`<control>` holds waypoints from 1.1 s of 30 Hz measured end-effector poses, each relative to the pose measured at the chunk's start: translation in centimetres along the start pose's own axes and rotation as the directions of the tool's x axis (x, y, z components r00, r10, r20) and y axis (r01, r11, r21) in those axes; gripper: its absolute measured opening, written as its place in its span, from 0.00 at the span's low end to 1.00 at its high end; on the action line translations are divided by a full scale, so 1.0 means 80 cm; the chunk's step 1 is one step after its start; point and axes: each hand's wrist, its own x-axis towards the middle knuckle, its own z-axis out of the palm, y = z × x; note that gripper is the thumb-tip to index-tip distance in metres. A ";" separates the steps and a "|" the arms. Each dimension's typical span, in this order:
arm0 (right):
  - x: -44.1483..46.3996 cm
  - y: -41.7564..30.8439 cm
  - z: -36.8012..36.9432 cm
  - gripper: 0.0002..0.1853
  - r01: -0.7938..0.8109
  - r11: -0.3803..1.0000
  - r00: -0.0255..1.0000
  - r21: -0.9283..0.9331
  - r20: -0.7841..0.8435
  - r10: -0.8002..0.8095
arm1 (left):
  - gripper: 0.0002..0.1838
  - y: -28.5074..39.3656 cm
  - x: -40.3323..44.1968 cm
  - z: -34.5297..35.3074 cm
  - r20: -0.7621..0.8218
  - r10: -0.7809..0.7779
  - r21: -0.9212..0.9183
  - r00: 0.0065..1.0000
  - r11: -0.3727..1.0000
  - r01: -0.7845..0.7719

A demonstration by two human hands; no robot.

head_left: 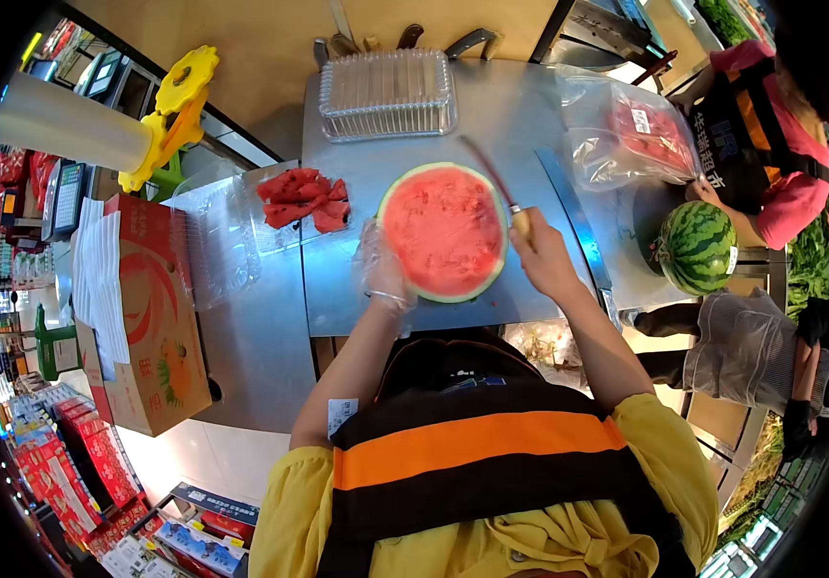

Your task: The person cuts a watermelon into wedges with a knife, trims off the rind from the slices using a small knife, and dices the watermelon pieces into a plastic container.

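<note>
A large round of cut watermelon [443, 231], red face up with a thin green rind, lies on the metal table. My left hand [382, 265], in a clear plastic glove, rests against its left edge with the fingers on the rind. My right hand [541, 252] is bare and closed round the pale handle of a knife [487, 166]. The knife's blade slants up and left beside the melon's upper right edge. Red watermelon pieces [303, 199] lie in a clear container to the left. A long blade [571, 217] lies right of my right hand.
Stacked clear trays [387, 93] stand at the table's back, before several knife handles. A whole watermelon [697, 248] and bagged red fruit [647, 130] are on the right, beside a person in pink sleeves [792, 207]. A cardboard box [159, 323] stands left on the metal table [356, 313].
</note>
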 end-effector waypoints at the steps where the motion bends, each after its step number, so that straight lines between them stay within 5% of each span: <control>1: 0.003 -0.009 0.007 0.14 0.004 1.000 1.000 -0.004 0.000 -0.004 | 0.24 0.010 0.002 0.002 0.004 0.045 0.056 0.999 0.997 -0.045; 2: 0.007 -0.019 0.014 0.14 0.099 0.994 0.994 -0.052 0.040 -0.097 | 0.24 0.049 0.007 0.008 -0.080 -0.310 -0.430 0.947 0.868 0.248; 3: 0.012 -0.029 0.021 0.14 0.196 0.976 0.979 -0.099 0.084 -0.188 | 0.25 0.075 0.012 0.011 0.025 -0.620 -0.812 0.784 0.445 0.378; 7: 0.026 -0.052 0.029 0.16 0.160 0.967 0.981 -0.197 0.139 -0.134 | 0.26 0.043 0.008 0.007 0.089 -0.567 -0.839 0.819 0.401 0.369; 8: 0.027 -0.049 0.024 0.16 0.156 0.967 0.982 -0.202 0.136 -0.130 | 0.24 -0.036 0.006 0.010 -0.152 -0.410 -0.375 0.899 0.866 0.331; 10: 0.023 -0.029 -0.008 0.13 0.057 0.977 0.997 -0.203 -0.044 -0.067 | 0.23 -0.044 0.008 0.013 -0.212 -0.118 0.250 0.970 0.953 0.171; 11: 0.021 -0.001 -0.018 0.13 0.037 0.976 0.996 -0.216 -0.067 -0.052 | 0.25 0.022 0.004 0.004 -0.190 -0.327 -0.149 0.926 0.942 0.302; 12: 0.025 0.044 -0.018 0.12 -0.001 0.961 0.992 -0.277 -0.124 -0.035 | 0.27 0.063 0.000 0.002 -0.083 -0.508 -0.515 0.857 0.758 0.400; 15: 0.031 0.131 0.015 0.11 -0.074 0.882 0.983 -0.466 -0.184 -0.015 | 0.27 -0.027 -0.001 0.011 -0.051 -0.463 -0.538 0.885 0.759 0.366; 19: 0.022 0.152 0.051 0.15 -0.065 0.908 0.956 -0.415 -0.288 -0.063 | 0.25 -0.033 -0.001 0.005 0.031 -0.321 -0.416 0.947 0.857 0.304; 21: 0.000 0.157 0.046 0.17 -0.015 0.911 0.937 -0.412 -0.323 -0.131 | 0.23 -0.017 0.000 0.004 -0.025 -0.458 -0.705 0.889 0.638 0.309; 23: -0.045 0.164 0.005 0.21 -0.139 0.908 0.850 -0.394 -0.518 -0.094 | 0.22 -0.004 0.003 -0.002 0.032 -0.478 -0.740 0.878 0.579 0.342; 25: -0.106 0.207 -0.042 0.22 -0.306 0.785 0.861 -0.539 -0.509 -0.013 | 0.22 -0.002 -0.001 -0.002 0.088 -0.500 -0.777 0.862 0.507 0.373; 26: -0.132 0.219 -0.054 0.22 -0.422 0.717 0.856 -0.555 -0.503 0.115 | 0.22 -0.005 -0.003 -0.001 0.035 -0.337 -0.624 0.941 0.728 0.284; 28: -0.160 0.239 -0.066 0.21 -0.525 0.632 0.833 -0.571 -0.496 0.244 | 0.23 0.025 -0.004 -0.001 0.022 -0.159 -0.430 0.987 0.890 0.152; 30: -0.166 0.262 -0.065 0.19 -0.582 0.658 0.812 -0.479 -0.388 0.436 | 0.24 0.073 -0.003 -0.006 0.209 -0.506 -0.856 0.837 0.319 0.407; 33: -0.166 0.256 -0.059 0.17 -0.545 0.708 0.834 -0.449 -0.380 0.401 | 0.24 0.094 0.002 0.002 0.125 -0.539 -0.833 0.833 0.399 0.383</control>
